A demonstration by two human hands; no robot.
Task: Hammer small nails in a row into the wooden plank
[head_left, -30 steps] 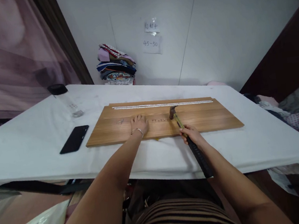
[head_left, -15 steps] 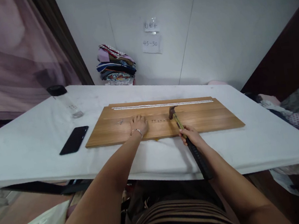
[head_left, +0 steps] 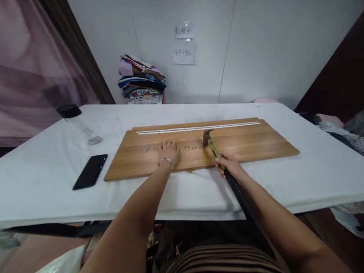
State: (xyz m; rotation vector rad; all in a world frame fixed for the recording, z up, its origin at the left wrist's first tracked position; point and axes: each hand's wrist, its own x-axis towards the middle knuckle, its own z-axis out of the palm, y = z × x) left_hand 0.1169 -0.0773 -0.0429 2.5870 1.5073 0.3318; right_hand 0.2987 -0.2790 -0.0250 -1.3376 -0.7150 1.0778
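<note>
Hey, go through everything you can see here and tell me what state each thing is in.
Board, lying flat
Row of nails, standing in the board, too small to tell how deep
Loose nails, lying on the board
Hammer, held, head over the board
Left grip, open, palm down on the board
Right grip, closed around the hammer
Phone, lying flat
Bottle, lid on
Clothes, stacked

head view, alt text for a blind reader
A person's right-hand grip holds a hammer beside a row of small nails on a wooden board; the left-hand grip rests on the board. Left of it are a phone and bottle.
</note>
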